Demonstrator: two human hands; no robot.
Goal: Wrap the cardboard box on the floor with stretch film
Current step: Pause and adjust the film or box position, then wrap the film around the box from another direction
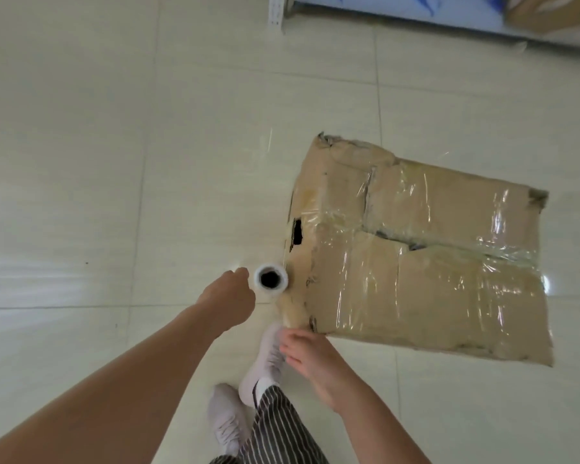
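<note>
I look down at the floor (114, 162), which is made of big pale shiny tiles. The cardboard box (416, 296) sits on the floor, to the right of the middle. It is old and bent, with torn corners. Clear film (449, 212) already lies tight over its top and shines in the light. There is a dark hole (297, 232) in the side of the box that faces left.

The roll of film (270, 279) stands on end just beside the left side of the box, near the closest corner. I can see down into its dark middle. The left hand (228, 299) is pressed up against the roll and grips it, with the fingers curled round where I cannot see them.

The right hand (310, 360) is open, with its fingers spread and loose. It is just beside the closest corner of the box. I cannot tell if it touches the box.

Under the hands I see two white shoes (225, 426) and striped trousers (278, 426). One shoe points toward the box corner.

Far away at the top stands a white metal post (278, 11).
</note>
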